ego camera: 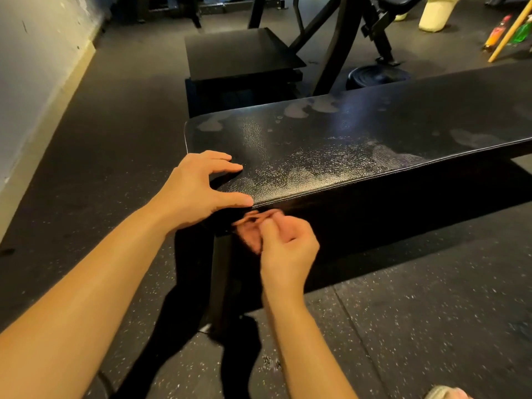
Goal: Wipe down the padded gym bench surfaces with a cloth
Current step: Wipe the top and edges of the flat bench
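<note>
A long black padded bench [359, 139] runs from the centre to the right, its top shiny with wet streaks and dull dry patches. My left hand [195, 191] sits on its near left corner, fingertips on top and thumb along the front edge. It seems to grip a black cloth [195, 269] that hangs from the corner towards the floor and is hard to tell from the bench. My right hand [288, 251] is curled just below the front edge and appears to pinch the same cloth. The glossy side panel reflects its fingers.
Another black padded seat [239, 53] stands behind the bench, with a black machine frame [339, 44] and a weight plate [374, 76] on the floor. A white bucket [437, 12], bottles [498, 30] and a wooden stick [509, 33] are far right. A wall [34, 67] runs along the left.
</note>
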{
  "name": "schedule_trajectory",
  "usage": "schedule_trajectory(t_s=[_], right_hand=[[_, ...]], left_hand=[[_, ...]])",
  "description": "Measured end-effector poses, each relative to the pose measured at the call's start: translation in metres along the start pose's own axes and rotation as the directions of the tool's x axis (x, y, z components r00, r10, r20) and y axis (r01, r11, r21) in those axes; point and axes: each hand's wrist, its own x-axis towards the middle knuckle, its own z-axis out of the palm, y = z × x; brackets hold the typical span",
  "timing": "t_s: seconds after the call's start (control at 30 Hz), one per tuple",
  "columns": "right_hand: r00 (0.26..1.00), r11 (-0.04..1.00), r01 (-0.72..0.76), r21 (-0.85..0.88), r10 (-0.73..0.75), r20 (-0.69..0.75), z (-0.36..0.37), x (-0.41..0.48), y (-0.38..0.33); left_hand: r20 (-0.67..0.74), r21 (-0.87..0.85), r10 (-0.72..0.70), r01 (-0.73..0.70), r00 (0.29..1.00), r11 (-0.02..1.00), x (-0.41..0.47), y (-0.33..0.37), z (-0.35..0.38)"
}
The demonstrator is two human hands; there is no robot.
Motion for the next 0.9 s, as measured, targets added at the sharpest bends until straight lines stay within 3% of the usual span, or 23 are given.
schedule_trajectory(t_s=[0.1, 0.23, 0.33, 0.4, 0.53, 0.63, 0.73, 0.8, 0.9], right_hand=[[0.996, 1.0, -0.011, 0.016, 0.009, 0.084, -0.001, 0.002, -0.003], [0.994, 0.961, 0.055, 0.27, -0.027, -0.105, -0.035, 0.046, -0.026], [0.954, 0.988, 0.143, 0.057, -0.122, -0.274, -0.038, 0.056, -0.023], [0.972, 0.99, 0.139, -0.003, -0.137, -0.193, -0.023, 0.032, -0.016], [0.994, 0.999, 0.032, -0.013, -0.031, 0.104, -0.011, 0.009, -0.006], [1.0, 0.976, -0.028, 0.214, 0.027, 0.006, -0.031, 0.042, -0.027], [0.986, 0.994, 0.1, 0.045, -0.093, -0.137, -0.032, 0.042, -0.022], [0.993, 0.99, 0.113, -0.08, -0.115, -0.027, -0.018, 0.02, -0.007], [0.989, 0.994, 0.056, -0.088, -0.044, 0.141, -0.011, 0.011, -0.003]], left_hand=[[0.008, 0.005, -0.002, 0.002, 1.0, 1.0, 0.0, -0.001, 0.0], [0.023, 0.006, -0.017, 0.017, 1.0, 1.0, -0.002, -0.001, 0.0], [0.026, 0.006, -0.02, 0.02, 0.999, 1.0, -0.002, 0.0, 0.0], [0.017, 0.013, -0.025, 0.025, 1.0, 1.0, 0.0, 0.001, -0.001], [0.007, 0.019, -0.016, 0.016, 1.0, 1.0, -0.001, -0.001, 0.0], [0.017, -0.002, -0.017, 0.017, 1.0, 1.0, -0.003, 0.0, 0.0], [0.009, -0.004, -0.026, 0.027, 1.0, 1.0, -0.002, 0.002, 0.001], [0.001, 0.009, -0.027, 0.027, 1.0, 1.0, -0.001, 0.001, 0.002], [0.007, 0.016, -0.024, 0.024, 1.0, 1.0, 0.0, -0.001, 0.002]])
